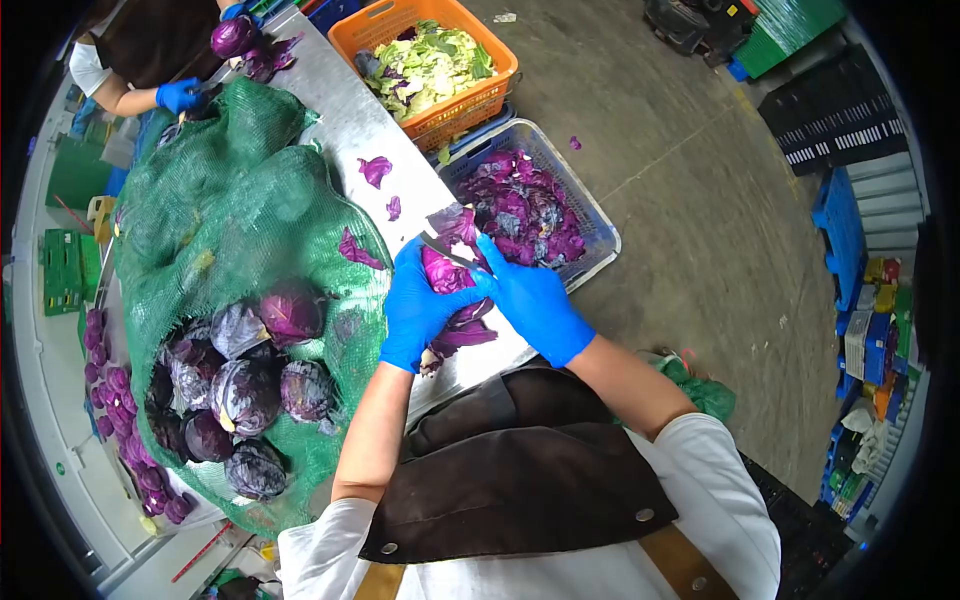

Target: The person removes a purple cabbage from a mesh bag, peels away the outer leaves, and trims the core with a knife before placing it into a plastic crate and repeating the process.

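Note:
In blue gloves, both my hands are over the metal table edge. My left hand (418,312) is wrapped round a red cabbage (440,272), thumb across its near side. My right hand (535,305) grips a knife (448,250), whose dark blade lies across the top of the cabbage; its handle is mostly hidden in the glove. A loose outer leaf (458,222) stands at the far side of the cabbage. Beneath my hands lie more purple leaf pieces (465,337) on the table.
A green net sack (245,200) spills red cabbages (247,396) on the left. Beyond the table edge stand a grey-blue crate (605,232) of purple leaves and an orange crate (455,125) of pale green leaves. A co-worker's gloved hand (180,96) is at the upper left.

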Available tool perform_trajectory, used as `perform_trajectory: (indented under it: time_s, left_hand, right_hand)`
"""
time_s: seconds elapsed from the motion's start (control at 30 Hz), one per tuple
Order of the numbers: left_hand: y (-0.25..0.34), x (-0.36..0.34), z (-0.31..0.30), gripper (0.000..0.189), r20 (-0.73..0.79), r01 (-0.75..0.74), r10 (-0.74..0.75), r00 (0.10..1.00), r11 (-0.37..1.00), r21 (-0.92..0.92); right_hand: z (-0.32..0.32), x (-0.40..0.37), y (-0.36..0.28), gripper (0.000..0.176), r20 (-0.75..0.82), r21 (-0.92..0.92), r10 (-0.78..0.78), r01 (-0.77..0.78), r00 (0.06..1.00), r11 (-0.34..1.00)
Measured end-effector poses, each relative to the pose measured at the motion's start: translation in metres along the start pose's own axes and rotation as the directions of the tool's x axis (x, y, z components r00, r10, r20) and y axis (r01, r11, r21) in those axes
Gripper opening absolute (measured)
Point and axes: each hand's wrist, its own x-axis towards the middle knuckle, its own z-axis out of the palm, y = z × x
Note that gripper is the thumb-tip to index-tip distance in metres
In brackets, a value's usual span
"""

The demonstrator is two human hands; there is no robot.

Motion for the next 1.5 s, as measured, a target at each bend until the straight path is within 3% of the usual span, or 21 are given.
perform_trajectory:
  time_s: [0.13, 0.17, 0.27, 0.3, 0.33, 0.37, 0.4, 0.47, 0.57, 0.67, 0.73, 0.8, 0.83, 0.93, 0.97, 1.07, 1.2, 1.33, 1.37, 1.43, 1.5]
  left_hand:
    - [-0.018, 0.0, 0.008, 0.111, -0.069, -0.032, 0.043, 0.997, 0.988, 0.152]
    - [-0.015, -0.002, 0.013, 0.114, -0.103, -0.009, 0.025, 0.994, 0.987, 0.161]
    - [0.001, -0.014, 0.015, 0.112, -0.075, -0.032, 0.048, 0.996, 0.979, 0.201]
    - [-0.007, -0.026, 0.024, 0.114, -0.096, -0.171, 0.217, 0.971, 0.92, 0.354]
    - [-0.007, -0.033, 0.025, 0.115, -0.082, -0.2, 0.253, 0.964, 0.893, 0.403]
    - [-0.014, -0.035, 0.025, 0.116, -0.115, -0.188, 0.231, 0.966, 0.936, 0.298]
    - [-0.022, -0.038, 0.023, 0.116, -0.14, -0.169, 0.196, 0.97, 0.968, 0.186]
    - [-0.035, -0.045, 0.012, 0.116, -0.13, -0.183, 0.195, 0.972, 0.978, 0.1]
    - [-0.064, -0.065, 0.004, 0.117, -0.168, -0.127, 0.095, 0.981, 0.972, -0.197]
    - [-0.066, -0.062, 0.006, 0.117, -0.18, -0.069, 0.02, 0.983, 0.959, -0.273]
    - [-0.063, -0.053, 0.005, 0.116, -0.166, -0.093, 0.065, 0.984, 0.982, -0.166]
    - [-0.057, -0.047, 0.005, 0.116, -0.124, -0.115, 0.094, 0.988, 0.978, -0.174]
    - [-0.059, -0.045, 0.006, 0.115, -0.129, -0.124, 0.1, 0.987, 0.973, -0.194]
    - [-0.055, -0.036, -0.001, 0.115, -0.07, -0.116, 0.104, 0.992, 0.975, -0.188]
    - [-0.055, -0.032, -0.004, 0.115, -0.051, -0.118, 0.111, 0.992, 0.982, -0.146]
    - [-0.063, -0.025, -0.011, 0.116, -0.013, -0.032, 0.029, 0.999, 0.962, -0.272]
    - [-0.07, -0.018, -0.012, 0.111, -0.021, -0.034, 0.029, 0.999, 0.962, -0.271]
    - [-0.076, -0.021, -0.017, 0.103, -0.037, 0.116, -0.155, 0.987, 0.858, -0.5]
    - [-0.075, -0.023, -0.019, 0.102, -0.055, 0.106, -0.156, 0.986, 0.848, -0.519]
    - [-0.076, -0.023, -0.019, 0.102, -0.066, 0.069, -0.108, 0.992, 0.897, -0.437]
    - [-0.076, -0.024, -0.016, 0.103, -0.077, 0.06, -0.09, 0.993, 0.943, -0.327]
  right_hand:
    - [0.003, -0.001, -0.003, 0.054, -0.059, -0.051, 0.037, -0.04, 0.998, 0.998]
    - [-0.002, 0.008, -0.001, 0.046, 0.002, 0.047, 0.081, -0.081, 0.997, 0.996]
    - [0.006, 0.048, 0.034, 0.045, -0.05, 0.252, 0.173, -0.155, 0.984, 0.955]
    - [0.015, 0.062, 0.059, 0.047, 0.172, 0.296, 0.214, -0.258, 0.962, 0.92]
    - [0.012, 0.072, 0.067, 0.049, 0.379, 0.318, 0.238, -0.367, 0.894, 0.874]
    - [0.014, 0.066, 0.067, 0.054, 0.268, 0.414, 0.114, -0.221, 0.957, 0.883]
    - [0.015, 0.064, 0.058, 0.047, 0.295, 0.496, 0.246, -0.368, 0.923, 0.787]
    - [0.068, 0.065, 0.073, 0.048, 0.22, 0.65, 0.364, -0.414, 0.905, 0.637]
    - [0.063, 0.06, 0.094, 0.055, 0.219, 0.554, 0.522, -0.545, 0.824, 0.629]
    - [0.028, 0.036, 0.044, 0.068, 0.083, 0.476, 0.323, -0.322, 0.943, 0.818]
    - [-0.002, 0.016, -0.005, 0.08, 0.27, 0.576, 0.25, -0.364, 0.93, 0.732]
    - [0.017, 0.01, -0.012, 0.084, 0.146, 0.614, 0.058, -0.136, 0.988, 0.777]
    - [0.009, 0.008, -0.007, 0.079, 0.252, 0.65, 0.081, -0.231, 0.964, 0.724]
    - [-0.011, 0.017, -0.001, 0.072, 0.283, 0.549, -0.02, -0.145, 0.959, 0.823]
    - [-0.015, 0.02, -0.003, 0.067, 0.264, 0.601, -0.049, -0.124, 0.963, 0.79]
    - [-0.003, 0.026, 0.012, 0.069, 0.254, 0.586, -0.107, -0.065, 0.961, 0.807]
    - [0.015, 0.027, 0.01, 0.048, 0.039, 0.344, -0.169, 0.145, 0.985, 0.928]
    - [0.044, 0.005, 0.055, 0.029, 0.076, 0.214, 0.029, -0.045, 0.997, 0.976]
    - [0.047, -0.005, 0.062, 0.024, 0.029, 0.308, 0.105, -0.109, 0.994, 0.945]
    - [0.039, -0.011, 0.062, 0.021, -0.046, 0.487, 0.259, -0.204, 0.965, 0.849]
    - [0.012, -0.01, 0.033, 0.031, -0.027, 0.472, 0.207, -0.17, 0.978, 0.865]
